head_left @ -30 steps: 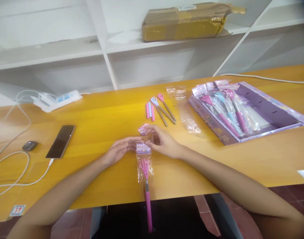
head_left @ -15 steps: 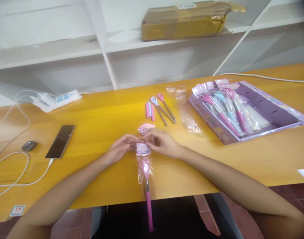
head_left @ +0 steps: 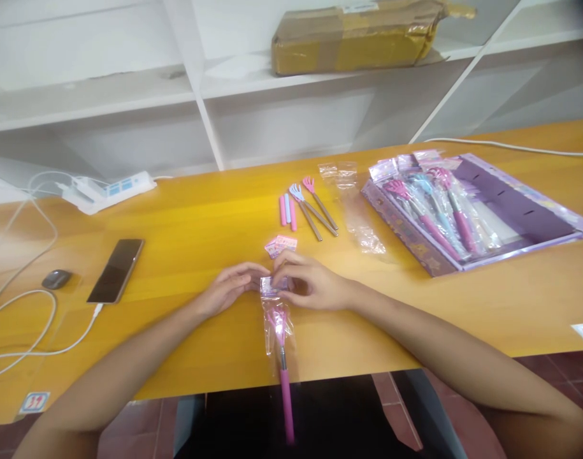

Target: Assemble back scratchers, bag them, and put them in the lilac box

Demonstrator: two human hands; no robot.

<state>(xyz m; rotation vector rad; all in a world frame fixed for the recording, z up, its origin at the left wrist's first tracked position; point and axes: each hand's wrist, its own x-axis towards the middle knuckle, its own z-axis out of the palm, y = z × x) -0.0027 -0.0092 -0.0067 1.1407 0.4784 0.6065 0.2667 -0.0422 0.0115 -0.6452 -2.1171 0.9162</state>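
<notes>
A pink back scratcher (head_left: 286, 408) lies toward me in a clear plastic bag (head_left: 271, 335), its handle reaching past the table edge. At the bag's upper end sits a purple printed card (head_left: 268, 287). My left hand (head_left: 231, 288) has its fingers closed at the left edge of this end. From the right, my right hand (head_left: 313, 280) bends over the card, thumb and fingers closed on the bag's top and covering part of it. Just beyond the hands lie small pink printed cards (head_left: 286, 243).
Loose scratcher heads with metal rods (head_left: 313, 213), coloured handle sleeves (head_left: 288, 211) and empty clear bags (head_left: 353, 204) lie farther back. At right, a purple display box (head_left: 525, 213) holds bagged scratchers (head_left: 434, 223). A phone (head_left: 116, 271), cables and a power strip (head_left: 114, 191) are left.
My right hand has moved slightly left and down over the printed card, hiding more of it. My left hand stays almost where it was at the bag's top.
</notes>
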